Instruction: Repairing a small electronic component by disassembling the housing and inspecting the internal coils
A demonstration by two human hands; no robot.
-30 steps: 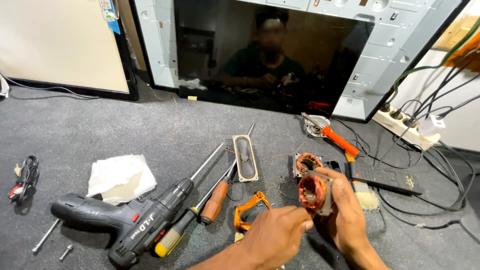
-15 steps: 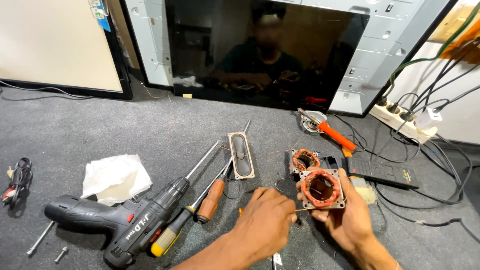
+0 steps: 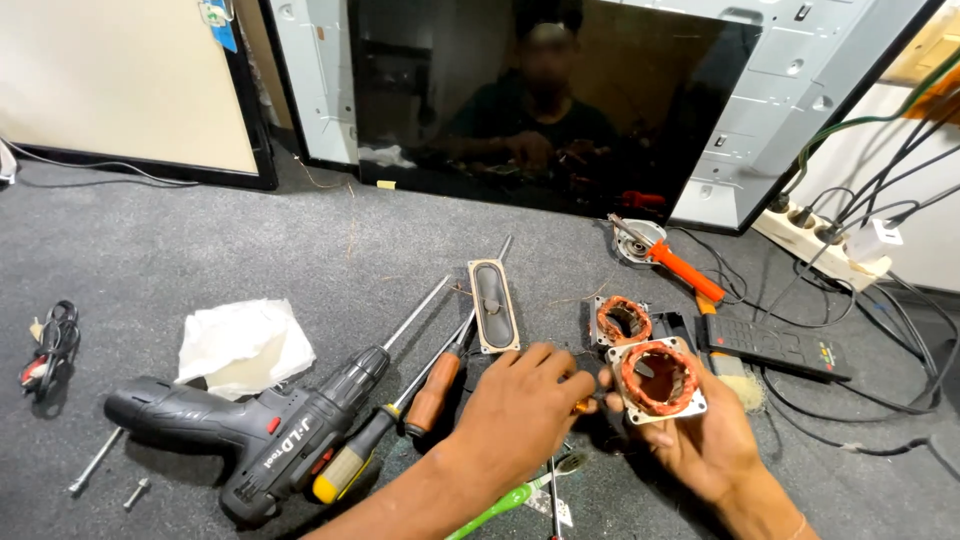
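My right hand (image 3: 700, 445) holds a square motor stator (image 3: 655, 378) with copper-coloured windings, its open face tilted up. My left hand (image 3: 520, 400) is closed beside it, fingertips at the stator's left edge, pinching a small orange tool (image 3: 582, 405) that is mostly hidden. A second wound stator (image 3: 623, 320) lies on the grey floor just behind. A green-handled tool (image 3: 500, 508) and a thin metal shaft (image 3: 553, 490) lie under my left forearm.
Left of my hands lie a black cordless drill (image 3: 250, 430), two screwdrivers (image 3: 435, 385), an oblong speaker (image 3: 493, 305) and a white cloth (image 3: 240, 345). To the right are an orange-handled soldering iron (image 3: 680, 270), a black remote (image 3: 775, 345), a power strip (image 3: 820, 245) and cables. A TV panel (image 3: 560, 120) leans behind.
My right hand has turned the stator from edge-on to face-up and lowered it. My left hand has moved right, up to the stator's edge.
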